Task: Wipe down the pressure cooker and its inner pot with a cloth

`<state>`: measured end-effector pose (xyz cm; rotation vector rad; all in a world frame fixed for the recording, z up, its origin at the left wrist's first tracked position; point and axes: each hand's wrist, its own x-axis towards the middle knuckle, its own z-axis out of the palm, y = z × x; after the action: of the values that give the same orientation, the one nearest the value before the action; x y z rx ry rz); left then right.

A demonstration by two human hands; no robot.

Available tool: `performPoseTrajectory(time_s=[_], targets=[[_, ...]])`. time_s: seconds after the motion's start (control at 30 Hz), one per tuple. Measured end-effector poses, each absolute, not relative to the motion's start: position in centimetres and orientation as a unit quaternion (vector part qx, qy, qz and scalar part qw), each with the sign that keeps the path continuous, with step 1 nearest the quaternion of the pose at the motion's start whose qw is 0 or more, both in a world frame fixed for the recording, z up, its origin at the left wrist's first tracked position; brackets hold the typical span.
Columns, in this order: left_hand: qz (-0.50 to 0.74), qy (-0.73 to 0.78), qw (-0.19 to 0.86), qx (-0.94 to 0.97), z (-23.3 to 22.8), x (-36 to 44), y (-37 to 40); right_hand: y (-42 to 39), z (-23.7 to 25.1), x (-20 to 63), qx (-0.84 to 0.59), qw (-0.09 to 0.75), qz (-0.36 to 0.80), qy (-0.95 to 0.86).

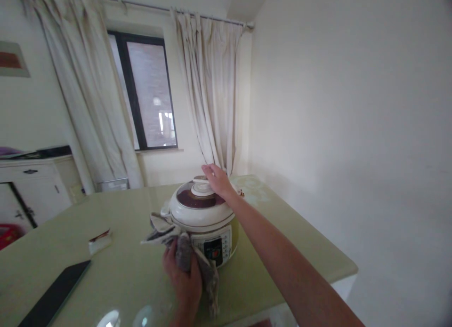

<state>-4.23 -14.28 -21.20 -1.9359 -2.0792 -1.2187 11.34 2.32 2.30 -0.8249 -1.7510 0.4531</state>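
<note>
A white electric cooker (201,219) with a control panel on its front stands on the table, its lid on. My right hand (218,179) reaches across to the top of the lid and is closed on the lid handle (202,187); some of its fingers are hidden behind the hand. In front of the cooker, my left hand (183,270) grips a bunched grey and white cloth (183,251). Part of the cloth lies against the cooker's left side, and another end hangs down at the front.
The pale green table (123,209) bears a dark flat phone-like slab (54,294) at the lower left and a small white packet (100,242). Beyond the table are curtains (215,82), a window (150,91) and a white cabinet (38,176). A wall (335,106) rises along the right.
</note>
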Motion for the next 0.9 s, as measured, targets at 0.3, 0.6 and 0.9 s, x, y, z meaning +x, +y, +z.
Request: performPoseTrajectory(time_s=[0.3,0.6,0.9], targets=[[-0.401,-0.548,0.117,-0.725,-5.8,-0.4,-13.6,-10.3,-3.5,13.3,-0.328,0.722,0.082,-0.604],[-0.394,-0.284,-0.347,-0.802,4.4,-1.6,-8.8,-12.2,-5.0,12.4,-0.435,0.552,-0.130,-0.699],[-0.422,-0.468,0.039,-0.775,0.2,-4.6,-3.6,-3.1,0.8,18.2,-0.516,0.449,0.015,-0.729]])
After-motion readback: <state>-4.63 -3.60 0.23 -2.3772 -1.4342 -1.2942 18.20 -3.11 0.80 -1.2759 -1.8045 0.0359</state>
